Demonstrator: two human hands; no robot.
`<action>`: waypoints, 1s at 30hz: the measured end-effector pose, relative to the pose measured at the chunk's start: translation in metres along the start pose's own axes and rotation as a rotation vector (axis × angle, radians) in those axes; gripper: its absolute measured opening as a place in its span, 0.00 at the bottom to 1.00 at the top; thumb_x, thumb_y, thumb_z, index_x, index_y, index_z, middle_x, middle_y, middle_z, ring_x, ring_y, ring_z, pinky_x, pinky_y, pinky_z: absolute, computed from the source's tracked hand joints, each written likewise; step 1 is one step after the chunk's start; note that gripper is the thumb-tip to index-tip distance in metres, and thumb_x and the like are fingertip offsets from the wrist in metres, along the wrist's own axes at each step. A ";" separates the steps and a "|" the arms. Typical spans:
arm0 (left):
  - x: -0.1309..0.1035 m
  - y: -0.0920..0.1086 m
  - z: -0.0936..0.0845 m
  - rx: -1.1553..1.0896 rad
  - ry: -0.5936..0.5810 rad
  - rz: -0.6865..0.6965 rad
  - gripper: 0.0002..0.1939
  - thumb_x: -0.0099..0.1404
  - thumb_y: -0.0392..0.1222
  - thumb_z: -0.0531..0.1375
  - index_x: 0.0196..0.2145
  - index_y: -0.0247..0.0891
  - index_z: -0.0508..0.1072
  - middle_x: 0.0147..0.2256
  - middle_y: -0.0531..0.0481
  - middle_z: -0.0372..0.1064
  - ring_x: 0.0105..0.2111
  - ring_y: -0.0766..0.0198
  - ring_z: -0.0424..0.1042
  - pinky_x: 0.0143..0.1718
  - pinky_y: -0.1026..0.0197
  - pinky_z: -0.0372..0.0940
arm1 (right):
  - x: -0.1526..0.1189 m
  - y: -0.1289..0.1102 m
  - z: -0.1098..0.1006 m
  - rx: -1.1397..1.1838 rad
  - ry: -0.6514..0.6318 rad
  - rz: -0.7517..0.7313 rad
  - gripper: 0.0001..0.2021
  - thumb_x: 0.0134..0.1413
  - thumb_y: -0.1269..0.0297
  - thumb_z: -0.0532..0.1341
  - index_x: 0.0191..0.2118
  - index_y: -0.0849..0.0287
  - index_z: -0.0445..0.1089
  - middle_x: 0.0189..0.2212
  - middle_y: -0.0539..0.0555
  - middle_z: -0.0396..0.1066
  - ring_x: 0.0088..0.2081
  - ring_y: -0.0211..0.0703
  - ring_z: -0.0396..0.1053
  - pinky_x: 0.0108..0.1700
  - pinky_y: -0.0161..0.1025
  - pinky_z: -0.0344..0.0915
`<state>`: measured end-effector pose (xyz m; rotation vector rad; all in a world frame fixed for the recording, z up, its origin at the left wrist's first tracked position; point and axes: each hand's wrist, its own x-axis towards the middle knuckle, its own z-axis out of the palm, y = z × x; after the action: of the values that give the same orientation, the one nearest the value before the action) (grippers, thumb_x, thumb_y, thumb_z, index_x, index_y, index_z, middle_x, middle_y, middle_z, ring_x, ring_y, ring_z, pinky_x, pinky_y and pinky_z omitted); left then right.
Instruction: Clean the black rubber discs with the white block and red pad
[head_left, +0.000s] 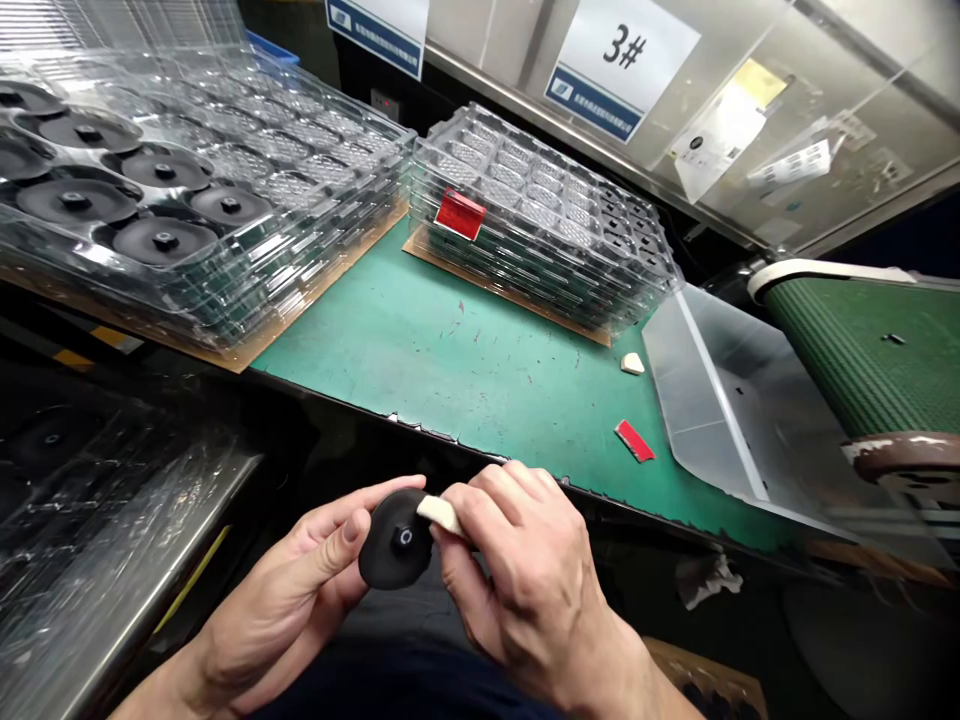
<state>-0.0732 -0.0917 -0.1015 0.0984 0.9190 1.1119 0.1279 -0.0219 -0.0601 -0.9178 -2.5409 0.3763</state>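
Between thumb and fingers, my left hand (292,590) grips a black round disc (386,560) by its left edge. The disc has a small raised hub with a light ring mark at its middle, and its face is tilted toward me. My right hand (525,580) pinches a small off-white block (440,514), whose tip meets the disc's upper right rim. Both hands are in front of the green table's edge. I cannot tell what the block is made of.
Left on the green table (360,350) are stacked clear trays (300,150) with black discs; a second tray stack (540,220) stands behind. A red strip (634,440), another off-white piece (632,363) and a translucent bin (705,400) are right, beside a green conveyor (885,340).
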 end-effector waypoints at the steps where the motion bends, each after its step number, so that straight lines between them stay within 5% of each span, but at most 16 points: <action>1: 0.001 -0.001 -0.002 0.010 -0.014 -0.013 0.25 0.62 0.56 0.77 0.54 0.42 0.87 0.50 0.43 0.87 0.51 0.53 0.83 0.53 0.64 0.76 | 0.000 0.000 0.000 -0.004 -0.017 -0.029 0.07 0.71 0.69 0.58 0.41 0.61 0.73 0.34 0.54 0.70 0.34 0.45 0.60 0.39 0.47 0.55; 9: 0.012 -0.019 -0.014 -0.054 -0.161 -0.142 0.18 0.71 0.56 0.69 0.44 0.38 0.89 0.30 0.44 0.81 0.27 0.58 0.77 0.25 0.58 0.77 | 0.013 0.000 -0.008 0.046 -0.115 -0.263 0.08 0.71 0.68 0.59 0.49 0.60 0.75 0.38 0.54 0.71 0.38 0.46 0.64 0.42 0.47 0.61; 12: 0.013 -0.020 -0.013 -0.110 -0.163 -0.108 0.21 0.70 0.58 0.70 0.51 0.42 0.87 0.40 0.42 0.85 0.35 0.56 0.81 0.36 0.56 0.80 | 0.014 0.002 -0.004 0.052 -0.092 -0.263 0.08 0.71 0.68 0.60 0.51 0.58 0.75 0.40 0.54 0.73 0.39 0.46 0.66 0.44 0.48 0.62; 15: 0.014 -0.015 -0.009 -0.119 -0.085 0.089 0.25 0.64 0.51 0.77 0.58 0.52 0.83 0.52 0.49 0.85 0.50 0.58 0.81 0.53 0.63 0.75 | 0.008 -0.002 0.006 0.123 0.047 0.071 0.09 0.72 0.69 0.58 0.37 0.59 0.71 0.31 0.52 0.69 0.33 0.42 0.62 0.37 0.44 0.59; 18: 0.015 -0.013 -0.003 -0.040 -0.025 0.213 0.29 0.56 0.35 0.81 0.54 0.50 0.85 0.50 0.49 0.86 0.51 0.57 0.82 0.53 0.66 0.75 | 0.006 -0.016 0.015 0.337 0.064 0.281 0.14 0.70 0.68 0.58 0.29 0.57 0.64 0.25 0.48 0.62 0.26 0.37 0.59 0.31 0.40 0.54; 23: 0.010 -0.011 0.005 0.063 0.012 0.329 0.28 0.51 0.33 0.83 0.49 0.50 0.86 0.47 0.50 0.86 0.45 0.57 0.83 0.46 0.65 0.78 | 0.016 -0.036 0.012 0.364 0.208 0.192 0.08 0.69 0.71 0.59 0.36 0.60 0.73 0.28 0.50 0.66 0.30 0.39 0.62 0.34 0.41 0.58; 30: 0.005 0.003 -0.002 0.100 0.043 0.379 0.28 0.50 0.38 0.84 0.48 0.52 0.86 0.53 0.53 0.85 0.53 0.55 0.82 0.53 0.66 0.76 | 0.010 -0.019 0.008 0.181 0.107 0.158 0.10 0.71 0.70 0.59 0.35 0.59 0.72 0.28 0.51 0.67 0.30 0.42 0.62 0.35 0.41 0.59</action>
<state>-0.0759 -0.0875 -0.1041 0.3438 1.0201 1.4211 0.1070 -0.0301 -0.0571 -1.0423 -2.3015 0.5784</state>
